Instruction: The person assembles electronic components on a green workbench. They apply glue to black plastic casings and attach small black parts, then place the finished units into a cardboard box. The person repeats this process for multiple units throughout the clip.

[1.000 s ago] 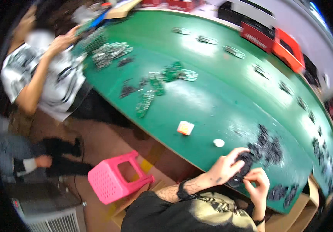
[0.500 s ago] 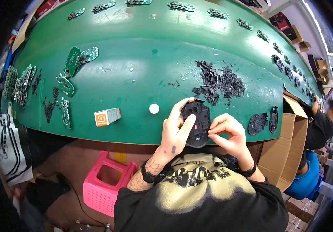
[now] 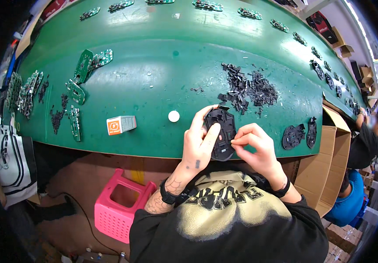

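A black plastic housing shell (image 3: 225, 139) is held up over the table's near edge, its ribbed inner side toward me. Around its left side wraps my left hand (image 3: 201, 142), the thumb lying across the shell's face. My right hand (image 3: 255, 147) pinches thumb and forefinger together at the shell's right edge; whatever lies between those fingertips is too small to make out. Beyond the shell, a loose heap of small black plastic pieces (image 3: 261, 90) lies on the green table (image 3: 154, 87). Two more black shell parts (image 3: 293, 136) rest to the right.
Green circuit boards (image 3: 83, 65) lie at the left, with more in a row along the far strip. A small orange and white box (image 3: 121, 125) and a white disc (image 3: 173, 116) sit left of my hands. A pink stool (image 3: 121, 206) and cardboard box (image 3: 322, 162) flank me. Other people work at right.
The shell and both hands appear slightly higher and a little further left in view. My right fingertips now press against the shell's right edge, closer in than before.
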### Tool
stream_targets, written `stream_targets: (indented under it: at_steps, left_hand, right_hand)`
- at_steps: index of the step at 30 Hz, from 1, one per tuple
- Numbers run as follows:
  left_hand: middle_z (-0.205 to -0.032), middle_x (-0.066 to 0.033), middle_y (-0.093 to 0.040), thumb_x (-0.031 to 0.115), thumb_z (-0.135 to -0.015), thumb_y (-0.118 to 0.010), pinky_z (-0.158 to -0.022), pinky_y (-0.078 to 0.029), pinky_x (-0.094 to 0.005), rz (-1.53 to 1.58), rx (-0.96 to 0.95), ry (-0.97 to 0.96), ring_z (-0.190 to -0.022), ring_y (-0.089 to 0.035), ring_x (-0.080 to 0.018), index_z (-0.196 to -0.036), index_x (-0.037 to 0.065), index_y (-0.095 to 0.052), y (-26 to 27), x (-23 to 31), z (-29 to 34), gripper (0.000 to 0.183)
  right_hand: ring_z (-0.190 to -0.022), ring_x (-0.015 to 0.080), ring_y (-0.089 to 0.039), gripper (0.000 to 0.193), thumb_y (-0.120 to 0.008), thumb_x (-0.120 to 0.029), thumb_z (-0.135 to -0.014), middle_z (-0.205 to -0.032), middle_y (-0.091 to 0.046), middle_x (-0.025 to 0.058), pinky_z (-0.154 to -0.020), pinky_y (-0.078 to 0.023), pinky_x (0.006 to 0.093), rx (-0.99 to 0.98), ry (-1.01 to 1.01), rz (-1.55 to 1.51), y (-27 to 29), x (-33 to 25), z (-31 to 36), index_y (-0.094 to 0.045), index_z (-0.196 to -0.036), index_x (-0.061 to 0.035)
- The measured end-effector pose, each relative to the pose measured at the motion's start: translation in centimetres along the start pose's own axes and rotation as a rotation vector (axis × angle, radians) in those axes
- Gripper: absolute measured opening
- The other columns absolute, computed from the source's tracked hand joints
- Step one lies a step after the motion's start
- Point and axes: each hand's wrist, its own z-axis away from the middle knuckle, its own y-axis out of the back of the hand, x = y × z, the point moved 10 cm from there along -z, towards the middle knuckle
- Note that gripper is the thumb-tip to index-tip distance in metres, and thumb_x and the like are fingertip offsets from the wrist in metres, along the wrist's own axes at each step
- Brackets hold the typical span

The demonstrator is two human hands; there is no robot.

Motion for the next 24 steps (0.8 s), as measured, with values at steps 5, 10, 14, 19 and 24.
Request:
stream_targets:
  at_steps: [5, 10, 14, 19, 24]
  left_hand:
    - [-0.082, -0.0036, -0.064, 0.009, -0.095, -0.054, -0.059, -0.045, -0.0215, -0.071, 0.04, -0.131, -0.068, -0.055, -0.0033, -0.134, 0.002, -0.045, 0.0, 0.8, 0.8, 0.04]
    - [-0.113, -0.0101, -0.06, 0.004, -0.095, -0.053, -0.073, -0.05, -0.0236, 0.199, -0.034, 0.018, -0.087, -0.061, -0.0094, -0.136, 0.0, -0.04, -1.1, -0.7, 0.7, 0.043]
    - [-0.111, -0.0097, -0.061, 0.003, -0.095, -0.052, -0.073, -0.05, -0.0233, 0.16, -0.036, 0.011, -0.086, -0.061, -0.0089, -0.136, 0.0, -0.04, -1.2, -0.5, 0.6, 0.043]
    - [-0.11, -0.0098, -0.061, 0.003, -0.095, -0.052, -0.072, -0.05, -0.0236, 0.108, -0.048, 0.027, -0.085, -0.061, -0.0087, -0.135, 0.0, -0.04, -1.2, -0.6, 0.8, 0.042]
    - [-0.109, -0.0098, -0.062, 0.003, -0.094, -0.051, -0.073, -0.051, -0.0243, 0.139, -0.01, -0.025, -0.085, -0.061, -0.01, -0.136, 0.0, -0.04, -1.0, -0.3, 0.6, 0.043]
  right_hand:
    - [-0.076, 0.017, -0.061, 0.019, -0.074, 0.001, -0.075, -0.091, -0.057, 0.0064, -0.066, -0.051, 0.0274, -0.101, -0.133, -0.175, -0.9, 1.1, -0.1, -0.059, -0.086, -0.0027]
    - [-0.075, 0.011, -0.061, 0.013, -0.077, -0.005, -0.074, -0.085, -0.062, 0.0043, -0.062, -0.05, 0.0231, -0.003, -0.187, -0.253, 2.9, 2.3, -2.1, -0.065, -0.08, -0.002]
    - [-0.074, 0.0139, -0.062, 0.008, -0.076, -0.008, -0.075, -0.083, -0.065, 0.0035, -0.062, -0.048, 0.0264, 0.262, -0.192, 0.083, 6.6, 4.6, -3.2, -0.072, -0.081, -0.005]
    - [-0.072, 0.0169, -0.062, 0.009, -0.076, -0.009, -0.075, -0.081, -0.063, 0.0046, -0.063, -0.049, 0.0284, 0.198, -0.197, 0.2, 4.6, 6.4, -3.2, -0.072, -0.082, -0.0057]
    - [-0.069, 0.0211, -0.06, 0.012, -0.073, -0.008, -0.076, -0.083, -0.059, 0.006, -0.065, -0.049, 0.0315, 0.109, -0.284, 0.161, 3.9, 7.0, -3.4, -0.067, -0.086, -0.0053]
